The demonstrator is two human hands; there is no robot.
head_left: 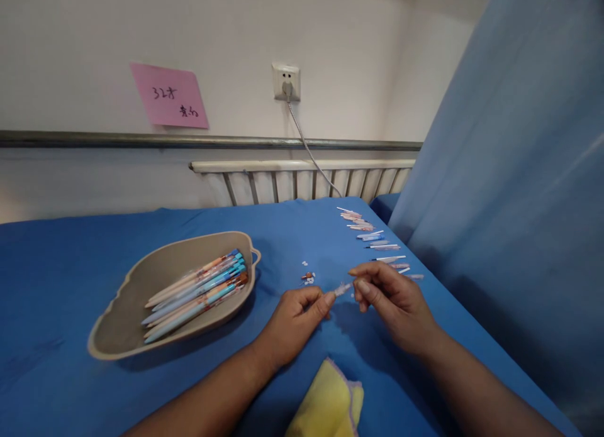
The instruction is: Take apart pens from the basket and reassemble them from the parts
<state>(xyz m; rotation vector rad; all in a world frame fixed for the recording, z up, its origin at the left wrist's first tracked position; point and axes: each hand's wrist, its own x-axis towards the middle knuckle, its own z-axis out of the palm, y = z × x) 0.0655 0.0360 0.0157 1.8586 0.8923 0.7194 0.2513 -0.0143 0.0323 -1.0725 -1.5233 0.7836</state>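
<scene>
My left hand (302, 314) is closed, its thumb and index finger pinching a small pale, whitish pen part (342, 289) whose end sticks out to the right. Close to that end is my right hand (391, 302), fingers curled and thumb pressed in; whatever it may hold is too small to make out. Just beyond my left hand lie a few tiny white pieces (310, 281) and a small brown piece (307, 275). Disassembled pen parts and thin refills (377, 237) are spread in small groups along the right side of the blue-covered table (292, 236).
To the left stands a beige basket (113, 298) with several capped pens (198, 292) in it. A yellow cloth (328, 402) lies at the front, between my forearms. A blue curtain (509, 173) hangs on the right. A cable (306, 148) runs down from a wall socket (286, 83).
</scene>
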